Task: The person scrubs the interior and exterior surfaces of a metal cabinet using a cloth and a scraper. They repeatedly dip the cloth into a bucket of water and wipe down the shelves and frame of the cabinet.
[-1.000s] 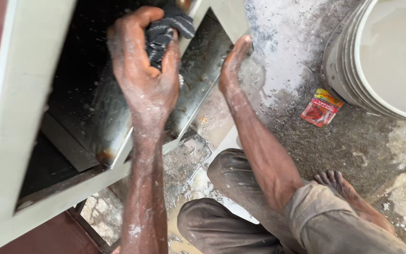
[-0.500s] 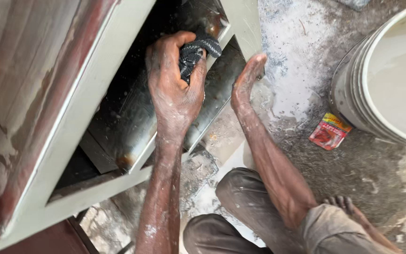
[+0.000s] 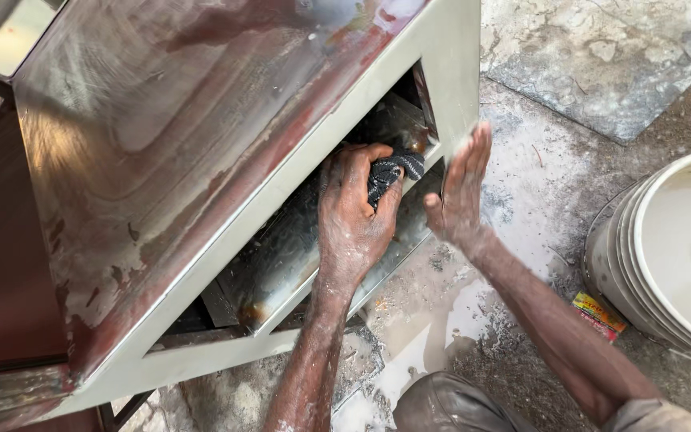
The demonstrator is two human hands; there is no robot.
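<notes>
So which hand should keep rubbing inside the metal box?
The left hand, probably: it already grips the dark cloth against the inner shelf. The right hand lies flat on the frame, holding nothing.

Two hands (image 3: pixel 353 216) (image 3: pixel 459 192), one dark cloth (image 3: pixel 389 172), one metal cabinet (image 3: pixel 201 144), one white bucket (image 3: pixel 673 248), one small packet (image 3: pixel 599 314).

Head view: looks steeply down from above the person's own arms.
Nearness: close to the metal cabinet (image 3: pixel 201 160).
Right edge: white bucket (image 3: pixel 673 248) on the wet floor (image 3: pixel 537 192).
</notes>
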